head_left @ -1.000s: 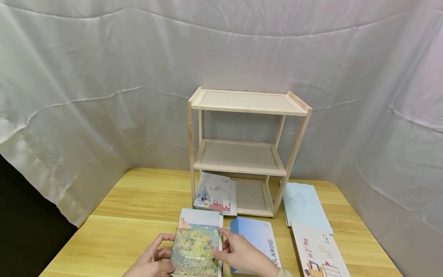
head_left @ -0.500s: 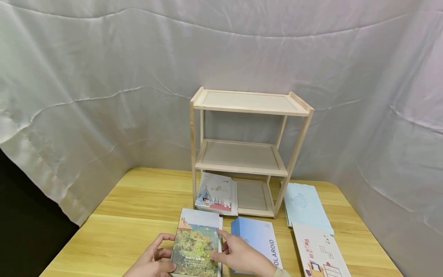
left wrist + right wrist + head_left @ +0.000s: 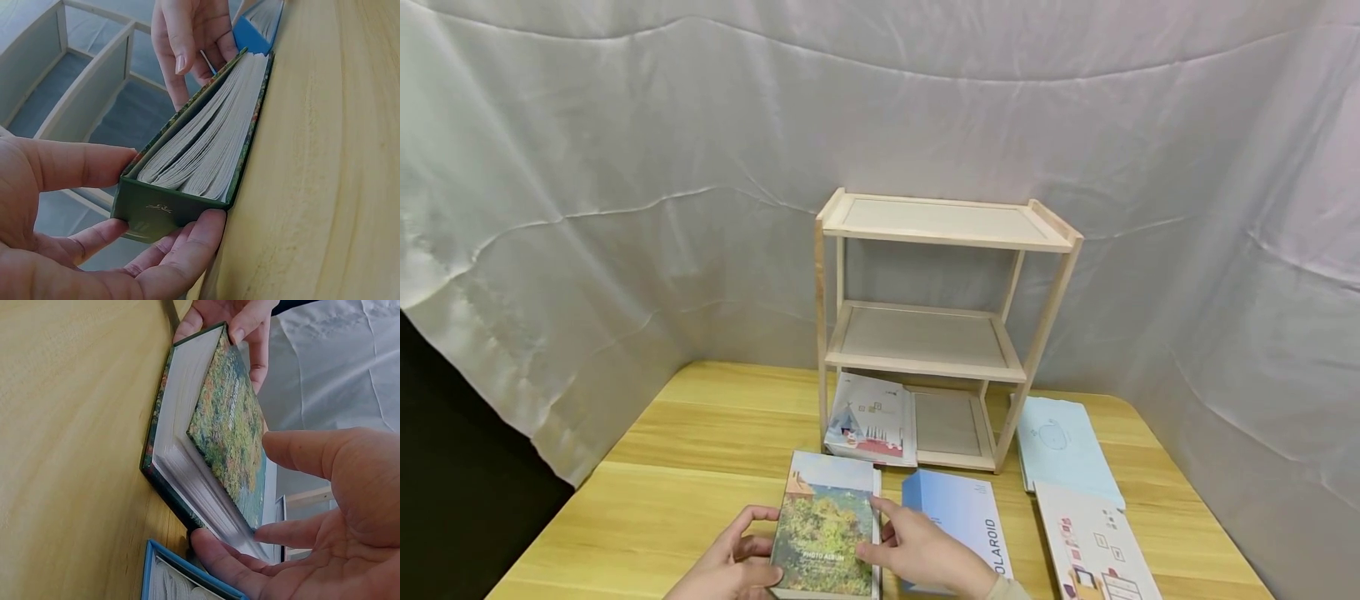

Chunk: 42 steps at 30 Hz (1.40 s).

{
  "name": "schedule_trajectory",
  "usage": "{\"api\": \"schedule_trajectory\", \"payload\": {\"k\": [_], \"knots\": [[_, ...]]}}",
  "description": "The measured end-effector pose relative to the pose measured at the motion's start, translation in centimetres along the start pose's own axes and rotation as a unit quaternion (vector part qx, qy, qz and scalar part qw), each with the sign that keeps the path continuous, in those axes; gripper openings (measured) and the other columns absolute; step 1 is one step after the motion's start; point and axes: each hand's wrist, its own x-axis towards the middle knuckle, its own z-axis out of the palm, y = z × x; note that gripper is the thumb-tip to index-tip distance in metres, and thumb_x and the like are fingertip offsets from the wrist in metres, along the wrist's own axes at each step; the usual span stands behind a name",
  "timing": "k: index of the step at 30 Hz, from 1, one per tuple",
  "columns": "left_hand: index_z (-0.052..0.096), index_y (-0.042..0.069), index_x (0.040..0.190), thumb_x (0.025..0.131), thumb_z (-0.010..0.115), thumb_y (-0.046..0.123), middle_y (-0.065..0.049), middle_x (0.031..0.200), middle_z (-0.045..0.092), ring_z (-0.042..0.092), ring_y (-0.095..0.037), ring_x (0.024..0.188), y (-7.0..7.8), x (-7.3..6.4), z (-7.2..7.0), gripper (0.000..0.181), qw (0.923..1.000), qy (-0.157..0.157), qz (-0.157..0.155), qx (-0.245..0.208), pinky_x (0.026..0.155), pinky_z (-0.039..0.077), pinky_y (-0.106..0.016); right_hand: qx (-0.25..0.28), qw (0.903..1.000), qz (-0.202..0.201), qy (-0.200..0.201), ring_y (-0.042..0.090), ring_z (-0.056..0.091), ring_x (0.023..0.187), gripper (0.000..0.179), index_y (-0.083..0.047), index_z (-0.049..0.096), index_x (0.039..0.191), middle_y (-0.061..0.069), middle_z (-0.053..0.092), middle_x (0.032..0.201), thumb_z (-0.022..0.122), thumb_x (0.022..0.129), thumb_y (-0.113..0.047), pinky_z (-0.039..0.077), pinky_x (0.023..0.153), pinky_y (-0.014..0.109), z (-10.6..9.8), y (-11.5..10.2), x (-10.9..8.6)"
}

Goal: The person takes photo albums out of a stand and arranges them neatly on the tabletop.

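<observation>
A thick photo album [image 3: 824, 525] with a painted garden-and-sea cover lies flat at the front of the wooden table, its white page edges facing right. My left hand [image 3: 730, 558] grips its green spine [image 3: 156, 212], thumb on the cover and fingertips along the spine and lower edge. From the opposite side my right hand [image 3: 921, 546] holds the album, thumb on the cover [image 3: 234, 431] and fingers at the page-edge side. The right wrist view shows the front cover slightly lifted from the pages. Right beside it lies a blue Polaroid album [image 3: 958, 517], partly covered by my right hand.
Behind stands a three-tier wooden shelf [image 3: 925, 367]. An illustrated book [image 3: 872, 417] lies at the left of its bottom tier. On the right of the table [image 3: 685, 450] are a light blue book [image 3: 1067, 446] and another illustrated book [image 3: 1097, 542]. A grey curtain [image 3: 760, 125] surrounds the table.
Both hands keep their hold on the photo album, which stays in place. The head view has shifted very slightly, so the shelf appears a little further right.
</observation>
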Motion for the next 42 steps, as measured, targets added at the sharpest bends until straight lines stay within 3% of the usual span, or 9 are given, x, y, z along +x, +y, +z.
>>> {"api": "schedule_trajectory", "payload": {"k": [10,18,23,31,42], "knots": [[0.033,0.008,0.145,0.094,0.065,0.012,-0.009,0.105,0.051,0.057,-0.022,0.088,-0.22,-0.11,0.27,0.06,0.9992,0.015,-0.026,-0.025,0.076,0.055,-0.04,-0.012,0.9999,-0.003,-0.004,0.013,0.05,0.065,0.067,-0.008,0.041,0.153,0.001,0.06,0.076,0.066,0.097,-0.036,0.038,0.055,0.029,0.06,0.05,0.11],[0.035,0.008,0.146,0.092,0.07,0.014,-0.017,0.12,0.051,0.059,-0.024,0.098,-0.22,0.13,0.23,0.065,0.9983,0.049,-0.028,0.01,0.081,0.057,-0.042,-0.008,0.9998,-0.017,-0.008,0.012,0.051,0.071,0.063,-0.005,0.044,0.15,0.001,0.062,0.085,0.066,0.097,-0.033,0.04,0.059,0.029,0.01,-0.05,0.16],[0.034,0.007,0.146,0.092,0.07,0.012,-0.018,0.12,0.051,0.059,-0.025,0.1,-0.15,0.16,0.2,0.065,0.9986,0.048,-0.025,0.001,0.082,0.058,-0.045,-0.007,0.9996,-0.026,-0.01,0.01,0.047,0.065,0.062,-0.004,0.046,0.148,-0.002,0.058,0.076,0.065,0.098,-0.033,0.036,0.056,0.027,-0.02,0.04,0.21],[0.032,0.006,0.147,0.093,0.069,0.014,-0.017,0.119,0.057,0.063,-0.023,0.097,0.04,0.14,0.15,0.066,0.9983,0.047,-0.033,0.007,0.082,0.057,-0.042,-0.002,0.9994,-0.034,-0.008,0.012,0.03,0.052,0.06,-0.002,0.049,0.146,-0.006,0.038,0.059,0.064,0.098,-0.035,0.025,0.049,0.027,0.12,0.15,0.26],[0.033,0.007,0.148,0.095,0.066,0.012,-0.013,0.116,0.056,0.062,-0.022,0.097,-0.01,0.31,-0.01,0.063,0.9988,0.034,-0.031,-0.017,0.084,0.057,-0.041,-0.025,0.9992,-0.03,0.001,0.011,0.037,0.058,0.059,-0.003,0.051,0.145,-0.004,0.046,0.067,0.065,0.097,-0.035,0.029,0.053,0.027,0.17,-0.14,0.09]]}}
